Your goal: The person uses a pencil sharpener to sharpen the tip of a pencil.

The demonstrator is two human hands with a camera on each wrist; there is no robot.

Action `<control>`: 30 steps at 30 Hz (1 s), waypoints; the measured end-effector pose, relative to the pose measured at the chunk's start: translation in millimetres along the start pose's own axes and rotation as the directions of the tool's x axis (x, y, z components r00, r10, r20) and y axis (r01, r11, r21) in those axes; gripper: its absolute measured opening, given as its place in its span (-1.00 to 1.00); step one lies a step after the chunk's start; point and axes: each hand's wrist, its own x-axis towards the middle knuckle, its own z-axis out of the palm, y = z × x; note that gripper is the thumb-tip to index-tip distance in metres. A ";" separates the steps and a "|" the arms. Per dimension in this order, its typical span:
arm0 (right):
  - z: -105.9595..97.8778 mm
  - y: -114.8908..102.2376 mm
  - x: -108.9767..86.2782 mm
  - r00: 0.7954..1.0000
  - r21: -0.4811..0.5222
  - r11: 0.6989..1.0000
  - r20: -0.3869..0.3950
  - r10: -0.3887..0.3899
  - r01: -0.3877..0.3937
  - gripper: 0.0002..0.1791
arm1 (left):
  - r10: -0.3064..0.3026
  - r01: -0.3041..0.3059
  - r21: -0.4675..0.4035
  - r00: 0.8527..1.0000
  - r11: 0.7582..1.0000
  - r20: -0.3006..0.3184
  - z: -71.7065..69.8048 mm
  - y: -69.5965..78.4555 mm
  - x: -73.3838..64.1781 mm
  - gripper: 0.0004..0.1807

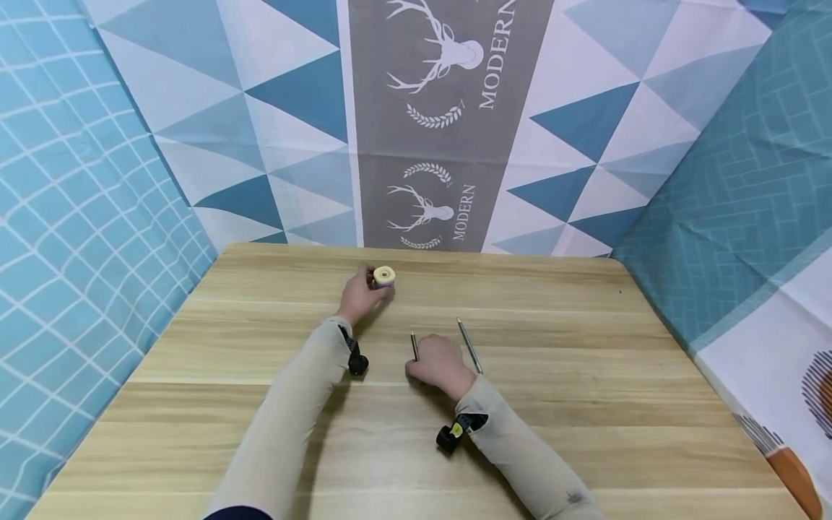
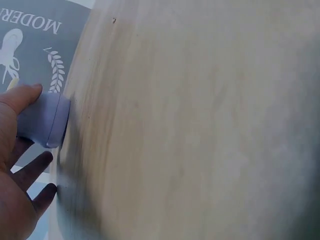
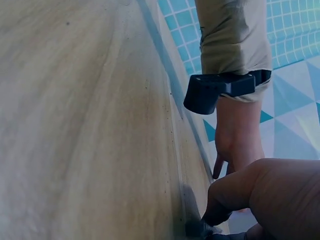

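Near the far edge of the table, my left hand (image 1: 360, 295) grips a small pencil sharpener (image 1: 384, 276) with a cream top and a dark round hole in it. Its lavender side (image 2: 44, 119) shows in the left wrist view, thumb over it and other fingers spread below. My right hand (image 1: 440, 362) pinches a short dark pencil (image 1: 414, 345) near the middle of the table, point facing away from me. The fingers partly hide that pencil. Just right of this hand, a longer dark green pencil (image 1: 468, 344) lies slanted, its lower end by the wrist.
The wood-grain table (image 1: 585, 433) reaches a patterned cloth wall (image 1: 422, 130) at the back. Blue tile-pattern cloth (image 1: 71, 202) hangs at the left, and more cloth (image 1: 734, 188) at the right. A black camera (image 1: 357, 361) is strapped to the left wrist, another (image 1: 450, 437) to the right.
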 end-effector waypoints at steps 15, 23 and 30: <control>-6.3 7.6 1.3 1.000 0.131 0.991 -0.009 -0.026 0.027 -0.60 | 0.085 -0.084 -0.097 0.996 0.992 0.004 -14.6 -5.2 -8.4 -0.35; -34.8 25.7 3.3 1.000 0.358 0.934 -0.022 -0.017 0.024 -0.71 | 0.088 -0.097 -0.218 0.995 0.971 -0.049 -28.7 2.7 -19.0 -0.37; -62.4 50.1 6.1 0.946 0.277 0.923 -0.256 -0.197 0.268 -0.89 | 0.128 -0.130 -0.231 0.992 0.964 -0.024 -43.2 17.9 -30.9 -0.37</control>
